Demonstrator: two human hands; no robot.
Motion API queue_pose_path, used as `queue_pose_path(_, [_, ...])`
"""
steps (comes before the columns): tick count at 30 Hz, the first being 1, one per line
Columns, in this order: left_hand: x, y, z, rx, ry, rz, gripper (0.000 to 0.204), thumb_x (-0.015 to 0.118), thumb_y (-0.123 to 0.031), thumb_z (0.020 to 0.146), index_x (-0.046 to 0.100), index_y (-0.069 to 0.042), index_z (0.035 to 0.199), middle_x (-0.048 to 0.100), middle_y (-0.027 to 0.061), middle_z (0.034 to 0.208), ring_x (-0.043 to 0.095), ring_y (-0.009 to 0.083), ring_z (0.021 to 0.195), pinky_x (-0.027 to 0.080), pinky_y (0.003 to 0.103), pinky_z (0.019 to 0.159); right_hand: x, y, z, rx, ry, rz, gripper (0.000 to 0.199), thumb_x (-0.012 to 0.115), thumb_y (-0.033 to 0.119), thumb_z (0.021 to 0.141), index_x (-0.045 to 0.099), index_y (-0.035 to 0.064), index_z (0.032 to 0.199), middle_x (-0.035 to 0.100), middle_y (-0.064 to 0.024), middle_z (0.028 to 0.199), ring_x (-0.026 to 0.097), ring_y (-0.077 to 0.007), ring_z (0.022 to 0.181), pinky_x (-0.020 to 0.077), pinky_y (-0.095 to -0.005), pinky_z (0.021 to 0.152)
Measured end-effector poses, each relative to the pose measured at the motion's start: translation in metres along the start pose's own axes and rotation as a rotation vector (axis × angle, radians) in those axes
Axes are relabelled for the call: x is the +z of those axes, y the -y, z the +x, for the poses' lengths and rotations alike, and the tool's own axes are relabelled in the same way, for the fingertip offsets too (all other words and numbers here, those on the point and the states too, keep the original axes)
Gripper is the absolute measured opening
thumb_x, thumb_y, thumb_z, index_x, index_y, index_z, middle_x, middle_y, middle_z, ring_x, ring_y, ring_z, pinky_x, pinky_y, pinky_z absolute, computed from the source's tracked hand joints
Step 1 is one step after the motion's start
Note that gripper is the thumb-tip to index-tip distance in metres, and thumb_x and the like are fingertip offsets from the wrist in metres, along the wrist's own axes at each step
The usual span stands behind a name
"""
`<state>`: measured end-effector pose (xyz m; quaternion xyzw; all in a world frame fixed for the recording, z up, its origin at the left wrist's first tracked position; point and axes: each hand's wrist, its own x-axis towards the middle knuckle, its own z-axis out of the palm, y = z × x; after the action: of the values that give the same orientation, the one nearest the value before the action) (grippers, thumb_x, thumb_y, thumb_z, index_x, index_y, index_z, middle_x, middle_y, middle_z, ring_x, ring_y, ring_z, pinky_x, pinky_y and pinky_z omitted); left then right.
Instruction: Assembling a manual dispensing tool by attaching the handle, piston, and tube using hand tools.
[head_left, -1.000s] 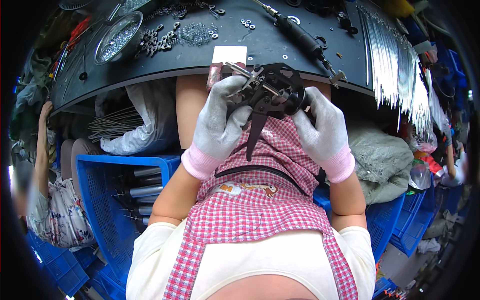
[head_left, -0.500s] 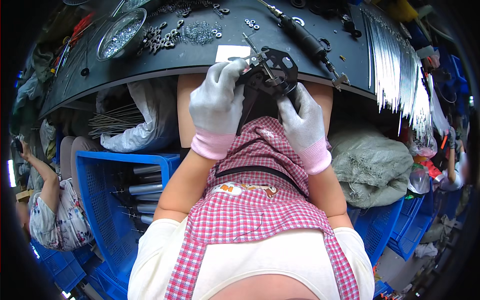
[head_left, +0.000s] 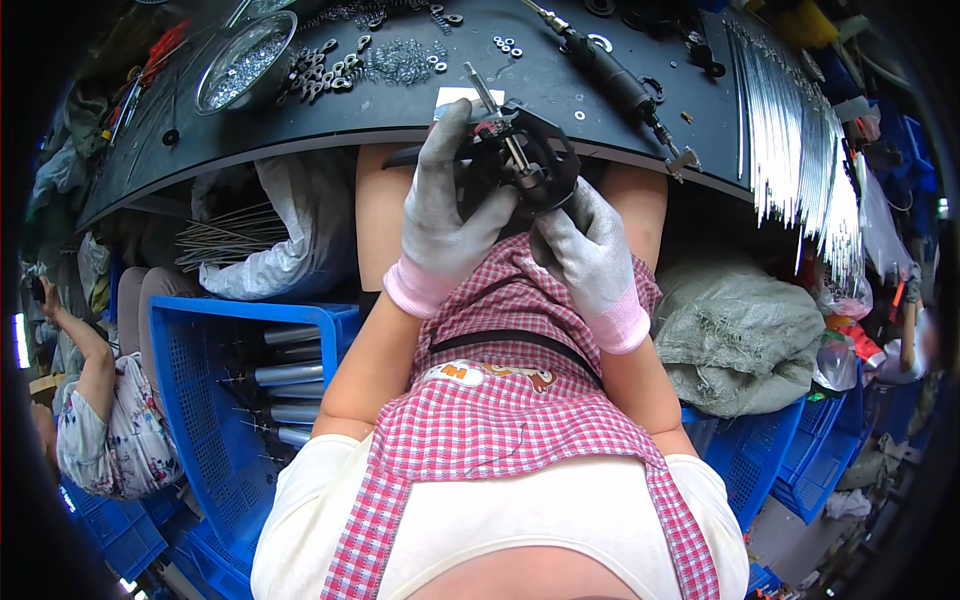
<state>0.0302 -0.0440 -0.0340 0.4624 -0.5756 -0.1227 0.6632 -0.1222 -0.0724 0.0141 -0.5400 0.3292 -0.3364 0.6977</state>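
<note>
Both of my hands wear whitish-grey gloves with pink cuffs. Over my lap, at the table's front edge, they hold a black mechanical assembly (head_left: 550, 145) with a ring-like frame. A shiny metal shaft (head_left: 482, 88) runs through it and points up and away. Around the assembly's left side wraps my left hand (head_left: 445, 210), its thumb pressed near the lower end of the shaft. My right hand (head_left: 590, 245) pinches the lower right part, and its fingertips are partly hidden. Behind the assembly lies a white paper piece (head_left: 455, 95), mostly covered.
On the dark table (head_left: 350, 125) stand a bowl of small metal parts (head_left: 245, 65), loose springs (head_left: 400, 62) and a black power driver (head_left: 615, 80). Many thin metal rods (head_left: 790, 130) hang over the right edge. A blue crate (head_left: 205, 400) holds metal tubes. Another person (head_left: 115, 420) sits at left.
The assembly has been tilted and turned, with its shaft now pointing up-left. My left hand has rolled open-side up around it, its thumb now in front. My right hand has shifted slightly lower and left.
</note>
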Motion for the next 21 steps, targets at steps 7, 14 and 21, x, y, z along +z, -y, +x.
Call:
queue_pose_path(7, [-0.013,-0.017,0.008,-0.017,0.014,0.173,0.070,0.066,0.006,0.076,0.039,-0.001,0.140,0.052,0.0169,0.126,0.056,0.0266,0.112,0.048,0.033,0.093,0.000,0.006,-0.009,-0.242,-0.107,-0.425,0.028,0.054,0.014,0.090,0.050,-0.0037,0.112,0.062,-0.0052,0.082,0.058,-0.0096,0.076,0.0483,-0.0279,0.068])
queue_pose_path(14, [-0.015,-0.020,0.008,0.102,0.022,0.276,0.067,0.063,0.006,0.078,0.036,0.001,0.140,0.051,0.0185,0.125,0.057,0.0277,0.111,0.050,0.034,0.092,0.004,0.032,0.016,-0.207,-0.115,-0.423,0.030,0.067,0.018,0.080,0.061,-0.0048,0.099,0.064,-0.0088,0.092,0.060,-0.0106,0.080,0.0502,-0.0263,0.072])
queue_pose_path(21, [-0.013,-0.023,0.014,0.110,-0.008,0.341,0.069,0.064,0.002,0.076,0.037,-0.001,0.140,0.056,0.0212,0.117,0.062,0.0329,0.102,0.053,0.037,0.084,0.001,0.039,0.039,-0.066,0.051,-0.309,0.023,0.066,0.015,0.082,0.064,-0.0055,0.090,0.064,-0.0026,0.075,0.059,-0.0070,0.070,0.0496,-0.0235,0.064])
